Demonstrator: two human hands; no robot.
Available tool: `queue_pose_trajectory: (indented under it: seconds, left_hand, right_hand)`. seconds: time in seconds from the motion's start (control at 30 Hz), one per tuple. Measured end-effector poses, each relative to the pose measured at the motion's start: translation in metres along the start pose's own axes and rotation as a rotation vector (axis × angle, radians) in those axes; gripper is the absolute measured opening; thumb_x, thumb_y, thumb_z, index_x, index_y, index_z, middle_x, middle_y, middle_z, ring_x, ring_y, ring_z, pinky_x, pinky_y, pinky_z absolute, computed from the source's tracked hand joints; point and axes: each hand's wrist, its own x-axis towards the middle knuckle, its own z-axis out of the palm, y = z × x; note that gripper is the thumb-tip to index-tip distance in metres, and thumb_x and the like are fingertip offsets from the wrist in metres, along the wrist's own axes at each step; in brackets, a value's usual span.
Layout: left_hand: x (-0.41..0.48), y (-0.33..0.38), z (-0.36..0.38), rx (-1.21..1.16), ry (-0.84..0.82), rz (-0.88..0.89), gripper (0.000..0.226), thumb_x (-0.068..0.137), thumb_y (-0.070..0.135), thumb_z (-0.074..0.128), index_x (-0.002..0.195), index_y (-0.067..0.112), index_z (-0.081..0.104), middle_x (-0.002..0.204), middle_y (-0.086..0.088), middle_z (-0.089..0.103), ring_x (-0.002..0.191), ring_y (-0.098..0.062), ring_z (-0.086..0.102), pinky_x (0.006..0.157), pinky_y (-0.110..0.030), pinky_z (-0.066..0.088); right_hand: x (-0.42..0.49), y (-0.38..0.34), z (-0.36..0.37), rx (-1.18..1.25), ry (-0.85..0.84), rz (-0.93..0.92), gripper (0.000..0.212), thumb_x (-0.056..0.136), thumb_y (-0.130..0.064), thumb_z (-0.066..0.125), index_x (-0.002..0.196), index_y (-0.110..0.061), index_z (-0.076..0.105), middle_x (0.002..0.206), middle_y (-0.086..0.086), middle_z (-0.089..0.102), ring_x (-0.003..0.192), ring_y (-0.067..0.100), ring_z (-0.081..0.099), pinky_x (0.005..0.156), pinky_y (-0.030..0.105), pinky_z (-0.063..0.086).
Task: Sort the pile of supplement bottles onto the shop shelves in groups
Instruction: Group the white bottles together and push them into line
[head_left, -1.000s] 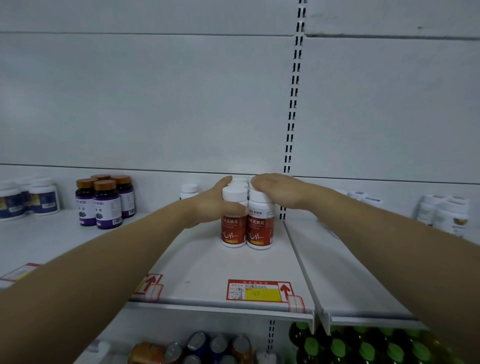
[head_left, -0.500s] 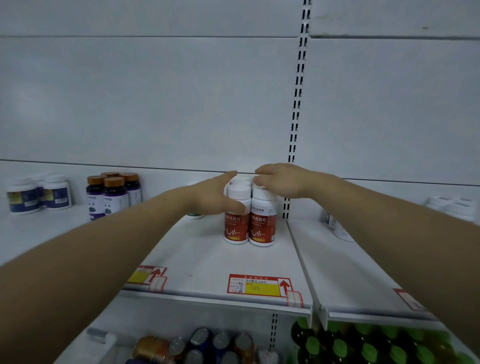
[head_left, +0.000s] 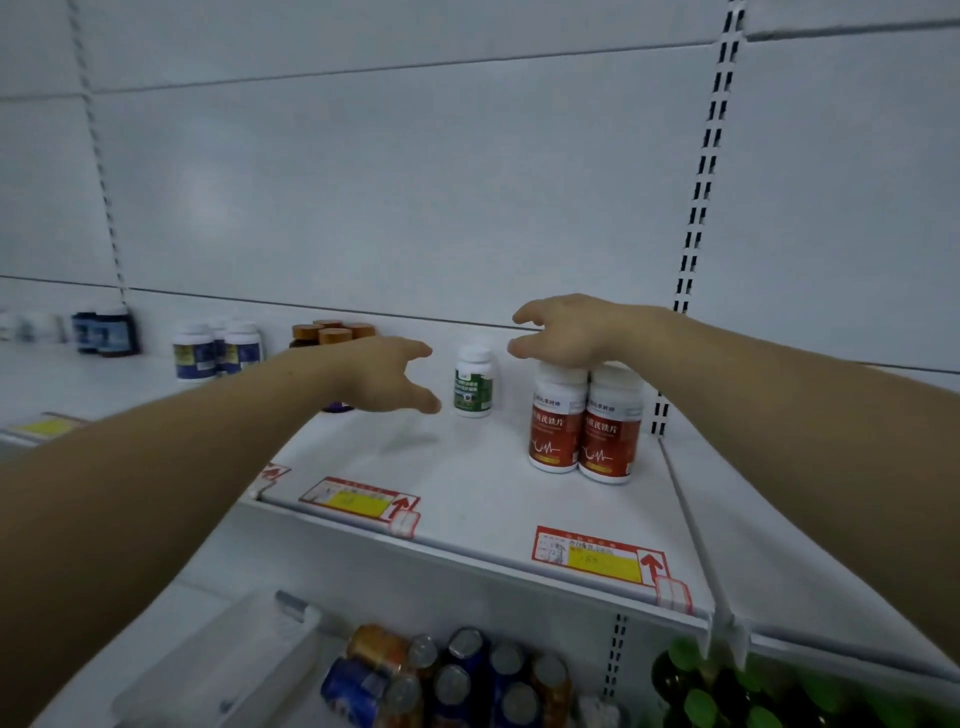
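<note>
Several drink cans (head_left: 452, 675): lower shelf, nearest.
Red-label bottles (head_left: 556, 431): two, upright, touching, at the right end of the shelf (head_left: 467, 493).
Right hand (head_left: 571, 332): above their caps, fingers loosely spread, empty; contact unclear.
Left hand (head_left: 384, 374): wide open, empty, thumb and forefinger aimed right.
Green-label bottle (head_left: 472, 382): upright, alone, just right of the left hand, which is nearer; probable next pick, from the side.
Back left: brown-capped bottles (head_left: 335, 335), blue-label bottles (head_left: 195, 356), grouped.
</note>
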Motion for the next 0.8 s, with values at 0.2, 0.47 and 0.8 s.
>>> queue_pose_trajectory:
  seconds: [0.2,0.47,0.8]
  left_hand:
    - [0.011,-0.043,0.016,-0.031,-0.07,0.089,0.078,0.087,0.048,0.061,0.15,0.027,0.02,0.156,0.0,0.023,0.14,-0.023,0.029,0.112,-0.035,0.025]
    - [0.034,-0.076,0.042,0.009,-0.209,0.283,0.074,0.087,0.059,0.052,0.149,0.03,0.023,0.156,0.002,0.025,0.141,-0.022,0.027,0.114,-0.038,0.022]
    - [0.041,-0.097,0.059,-0.041,-0.289,0.383,0.07,0.092,0.064,0.033,0.151,0.028,0.02,0.159,0.003,0.016,0.144,-0.02,0.019,0.115,-0.038,0.016]
  right_hand:
    - [0.021,-0.043,0.008,-0.075,0.011,0.038,0.062,0.095,-0.047,0.047,0.149,-0.024,0.029,0.155,-0.001,0.03,0.14,0.022,0.029,0.111,0.037,0.027]
    - [0.052,-0.087,0.063,-0.097,0.029,0.273,0.064,0.095,-0.034,0.049,0.149,-0.012,0.022,0.15,0.013,0.029,0.133,0.032,0.038,0.104,0.039,0.037]
    - [0.068,-0.088,0.105,0.104,0.196,0.414,0.05,0.094,-0.018,0.053,0.136,-0.009,0.028,0.118,0.02,0.05,0.101,0.035,0.054,0.076,0.038,0.043]
